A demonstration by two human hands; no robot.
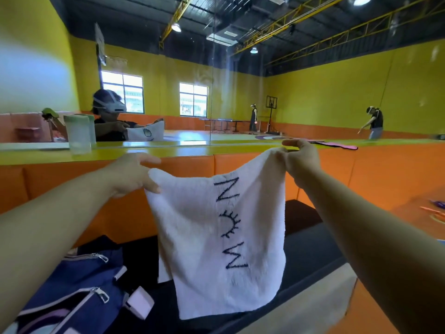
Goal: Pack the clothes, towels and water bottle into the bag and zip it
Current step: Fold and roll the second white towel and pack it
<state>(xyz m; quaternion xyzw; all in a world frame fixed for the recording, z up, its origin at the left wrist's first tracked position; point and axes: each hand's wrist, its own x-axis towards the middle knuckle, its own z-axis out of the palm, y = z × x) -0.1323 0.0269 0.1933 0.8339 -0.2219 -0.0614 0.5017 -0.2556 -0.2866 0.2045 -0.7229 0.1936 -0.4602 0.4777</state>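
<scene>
A white towel point(199, 237) with dark stitched letters hangs in front of me, held up by its two top corners. My left hand point(133, 173) pinches the left corner and my right hand point(301, 156) pinches the right corner, which sits higher. Below it at the lower left lies the navy bag point(79, 285) with grey zips and a pale tag. A translucent water bottle point(78, 133) with a green lid stands on the yellow ledge at the left, apart from both hands.
An orange padded wall point(385, 174) topped by a yellow ledge point(192, 150) and a mirror faces me. A dark bench surface point(308, 251) runs under the towel. A pink strap point(337, 146) lies on the ledge at the right. Two people stand far off in the hall.
</scene>
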